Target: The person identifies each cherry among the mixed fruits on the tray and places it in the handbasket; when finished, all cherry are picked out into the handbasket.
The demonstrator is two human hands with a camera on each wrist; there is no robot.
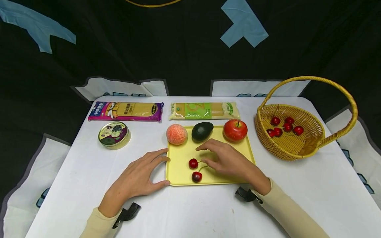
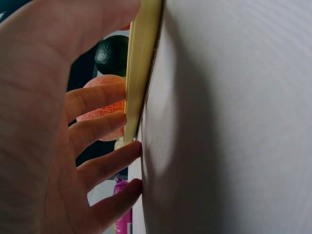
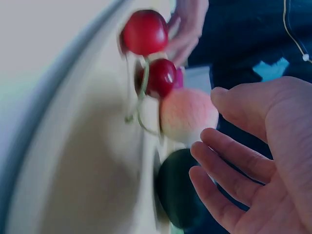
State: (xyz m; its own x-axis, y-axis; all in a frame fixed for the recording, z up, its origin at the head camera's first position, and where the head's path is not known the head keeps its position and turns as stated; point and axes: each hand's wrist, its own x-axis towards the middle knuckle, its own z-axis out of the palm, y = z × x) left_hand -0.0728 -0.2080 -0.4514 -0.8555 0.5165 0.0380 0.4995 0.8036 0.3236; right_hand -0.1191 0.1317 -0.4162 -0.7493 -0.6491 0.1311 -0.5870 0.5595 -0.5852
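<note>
My left hand (image 1: 134, 178) lies at the left side of a yellow tray (image 1: 178, 172), fingers spread and relaxed, thumb and fingertips at its edge. Two dark red cherries (image 1: 196, 177) with green stems are on the tray. Over the tray, just right of the cherries, hovers my right hand (image 1: 227, 158), its fingers loosely bent. In the right wrist view nothing is between its fingers, and the cherries (image 3: 146, 33) are apart from it. Along the tray's far side sit a peach (image 1: 177, 134), a dark green avocado (image 1: 202, 131) and a red apple (image 1: 235, 130).
To the right stands a yellow wicker basket (image 1: 269, 143) with a tall handle, holding several cherries (image 1: 288, 127). Behind the tray lie a purple noodle packet (image 1: 128, 111) and a green-labelled noodle packet (image 1: 205, 110). A round tin (image 1: 114, 135) is at the left on the white-covered table (image 1: 190, 211).
</note>
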